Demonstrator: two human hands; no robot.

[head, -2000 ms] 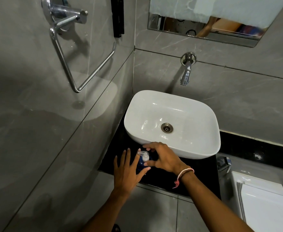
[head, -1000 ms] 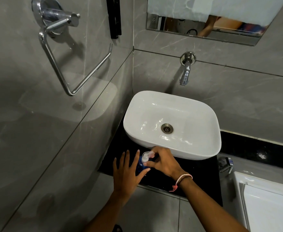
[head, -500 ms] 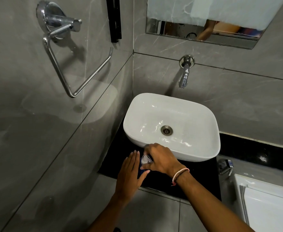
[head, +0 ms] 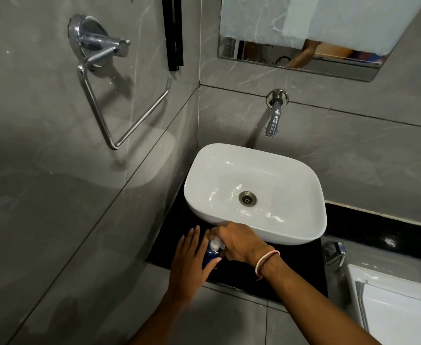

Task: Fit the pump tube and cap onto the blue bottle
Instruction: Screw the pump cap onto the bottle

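Two bare hands meet at the front left corner of the black polished stone counter (head: 266, 277), just in front of the basin. On the grey tiled side wall at far left hangs a chrome triangular towel ring (head: 120, 100), and a black vertical strip (head: 173, 33) is fixed near the wall corner. The left hand (head: 188, 265) stands edge-on beside the small blue plastic bottle (head: 210, 256), its fingers straight and held together along the bottle's left side while the thumb curls around the front of it, so the bottle is braced between fingers and thumb. The bottle stands upright on the counter, touching that hand, close to the front rim of the white rounded ceramic basin (head: 291, 232). On the bottle's neck sits the white pump cap (head: 215, 244), partly covered. The right hand (head: 238, 241) comes down over the cap from the right, fingers bent and closed around it; how far the cap is seated I cannot tell. A pink and dark thread band (head: 266, 260) circles the right wrist. Above the basin a chrome wall spout (head: 274, 115) points down, under a frameless mirror (head: 304, 58). At far right, a chrome fitting (head: 335, 252) and a white cistern lid (head: 398, 307).
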